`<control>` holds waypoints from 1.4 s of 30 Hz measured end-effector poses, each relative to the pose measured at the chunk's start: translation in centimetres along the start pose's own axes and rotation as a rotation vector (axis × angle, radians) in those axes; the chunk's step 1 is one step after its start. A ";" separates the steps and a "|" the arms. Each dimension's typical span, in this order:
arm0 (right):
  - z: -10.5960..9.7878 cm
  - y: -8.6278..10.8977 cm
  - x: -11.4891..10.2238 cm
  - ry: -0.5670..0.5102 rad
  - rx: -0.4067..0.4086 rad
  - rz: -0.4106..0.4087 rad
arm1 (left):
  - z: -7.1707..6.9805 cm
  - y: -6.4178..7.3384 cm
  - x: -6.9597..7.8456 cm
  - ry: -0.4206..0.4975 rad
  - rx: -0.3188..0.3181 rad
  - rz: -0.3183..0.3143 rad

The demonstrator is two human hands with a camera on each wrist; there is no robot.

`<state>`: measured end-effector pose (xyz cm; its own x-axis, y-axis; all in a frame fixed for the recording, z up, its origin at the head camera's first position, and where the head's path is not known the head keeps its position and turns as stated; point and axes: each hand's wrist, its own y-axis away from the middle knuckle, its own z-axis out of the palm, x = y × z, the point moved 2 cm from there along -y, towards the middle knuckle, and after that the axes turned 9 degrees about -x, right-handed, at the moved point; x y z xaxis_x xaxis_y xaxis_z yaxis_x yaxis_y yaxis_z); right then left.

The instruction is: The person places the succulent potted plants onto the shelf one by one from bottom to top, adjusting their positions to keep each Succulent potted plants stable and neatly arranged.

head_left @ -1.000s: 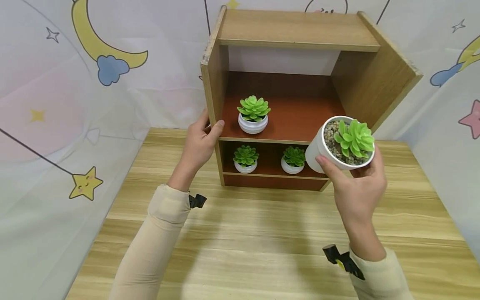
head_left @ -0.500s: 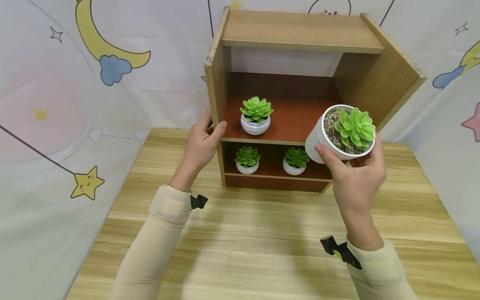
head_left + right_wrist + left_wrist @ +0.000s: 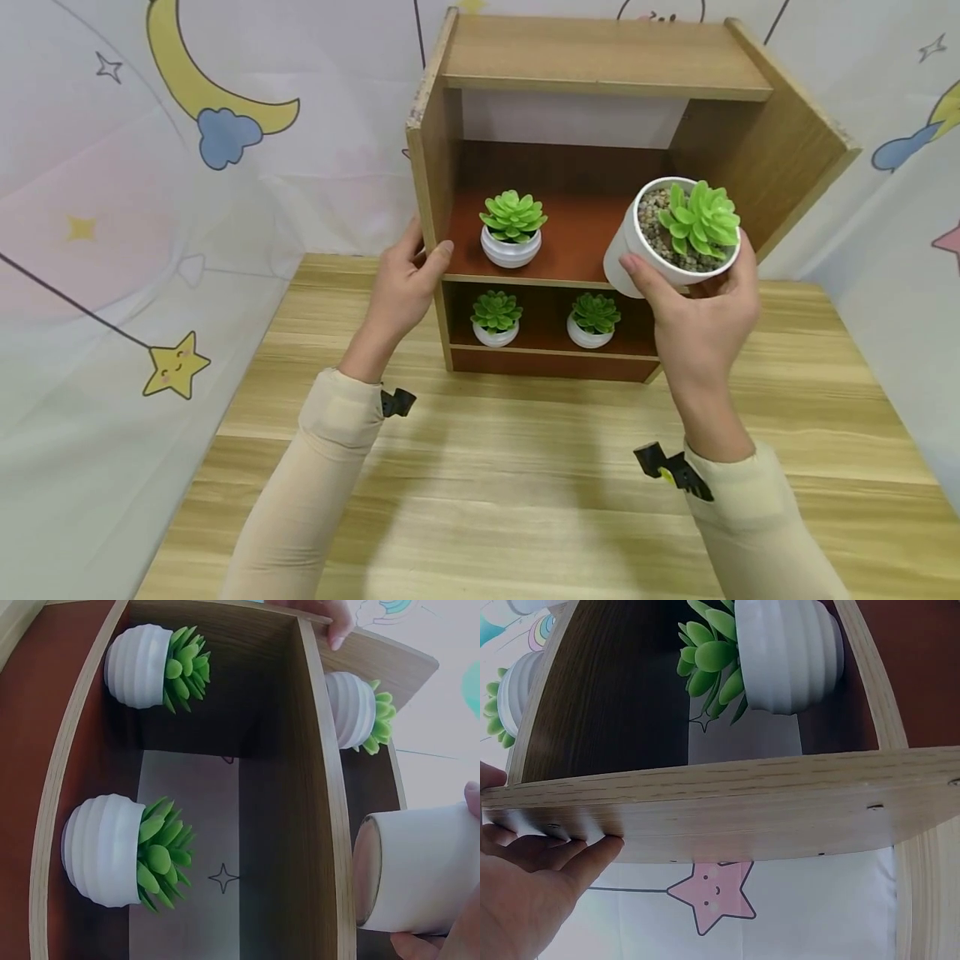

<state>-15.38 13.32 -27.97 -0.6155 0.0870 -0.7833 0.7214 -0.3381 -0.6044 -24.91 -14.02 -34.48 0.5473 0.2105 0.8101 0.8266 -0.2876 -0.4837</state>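
Note:
My right hand [image 3: 705,321] grips a smooth white potted succulent [image 3: 637,250] by its side, tilted in front of the upper compartment's right part. Pebbles surround its green leaves. In the right wrist view the pot's round base [image 3: 367,871] shows close to the middle shelf edge. My left hand [image 3: 405,287] holds the left side panel [image 3: 425,183] of the wooden shelf, thumb at the front edge and fingers behind, seen under the panel in the left wrist view. A small ribbed-pot succulent [image 3: 512,242] stands at the left of the middle shelf.
Two more small succulents stand in the lower compartment, one at left [image 3: 496,321] and one at right [image 3: 592,321]. The shelf rests on a wood-grain tabletop [image 3: 510,483]. Behind it hangs a white cloth [image 3: 337,100] printed with moons and stars.
My right hand has raised the white potted succulent and moved it slightly left, from beside the lower compartment to the upper one's front. The left hand keeps its hold on the panel.

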 end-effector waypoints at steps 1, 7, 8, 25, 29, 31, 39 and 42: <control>0.0 -0.1 0.0 0.000 0.000 0.000 | 0.0 0.0 0.1 0.000 0.003 0.002; 0.1 -0.6 0.2 -0.021 0.000 -0.009 | 0.1 0.3 2.5 -0.006 0.008 0.010; 0.2 -0.6 0.2 -0.020 0.000 -0.011 | 0.1 0.3 3.0 -0.005 0.007 0.007; 0.7 -1.4 0.8 0.040 -0.003 0.004 | 0.0 0.1 0.1 -0.019 0.010 0.011; 0.9 -1.5 1.0 0.048 0.000 0.010 | 0.0 0.1 0.2 -0.017 0.004 0.000; 0.9 -1.5 1.2 0.041 0.003 0.010 | 0.0 0.0 0.2 -0.010 0.002 -0.001; 1.0 -1.6 1.5 0.051 0.002 0.006 | 0.1 0.0 0.0 -0.004 0.001 -0.006; 1.1 -1.7 1.6 0.063 -0.003 0.001 | 0.1 0.1 0.0 -0.006 0.006 -0.001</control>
<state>-17.88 12.99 -28.04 -0.5936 0.1450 -0.7916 0.7233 -0.3353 -0.6037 -24.86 -13.99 -34.54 0.5472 0.2160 0.8086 0.8279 -0.2818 -0.4850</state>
